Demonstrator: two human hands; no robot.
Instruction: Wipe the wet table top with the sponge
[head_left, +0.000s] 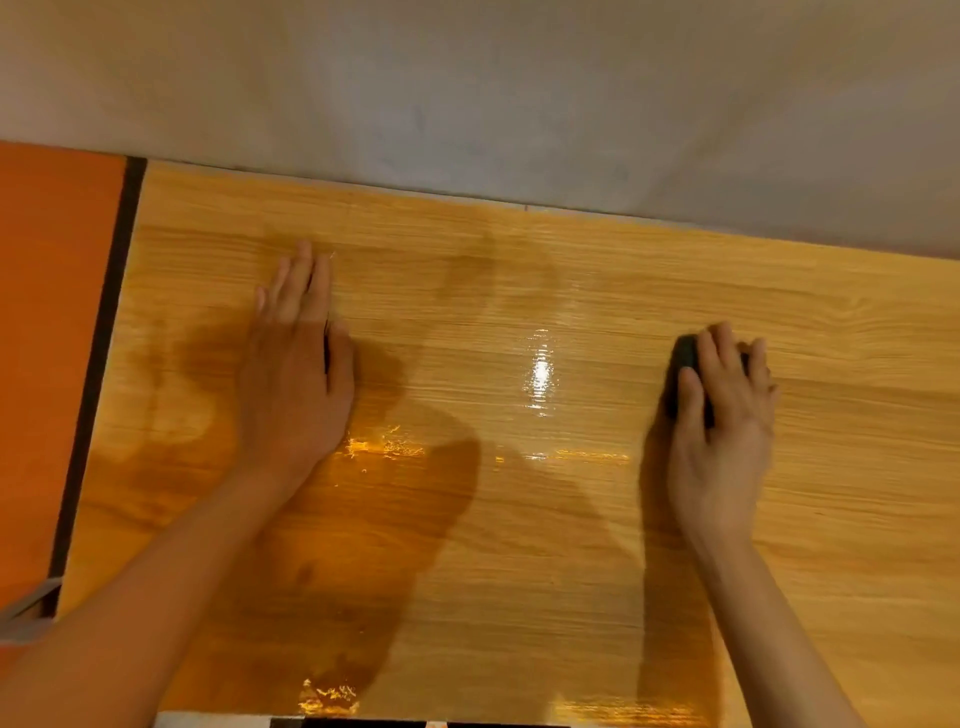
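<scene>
My right hand is curled over the sponge, a dark, rounded pad of which only a little shows: its far left end peeks out past my index finger, and another dark sliver shows between my fingers. My thumb lies along its left side and the other fingers wrap over the top, so I have it firmly grasped and pressed down against the table top. It sits on the right part of the wood-grain surface, roughly midway between the far edge and the near one.

My left hand lies flat on the left part of the table top, palm down, fingers straight and close together, pointing toward the wall. It holds nothing; it only rests on the wood, well apart from the sponge.

Between my hands the surface gleams (a bright patch of reflected light sits near the middle, with thinner glints just beside my left wrist and along the near edge), and the sheen there looks wet. Darker shadows of my arms fall across the lower half.

Left of the table a dark strip runs along its edge, with an orange surface beyond it.
</scene>
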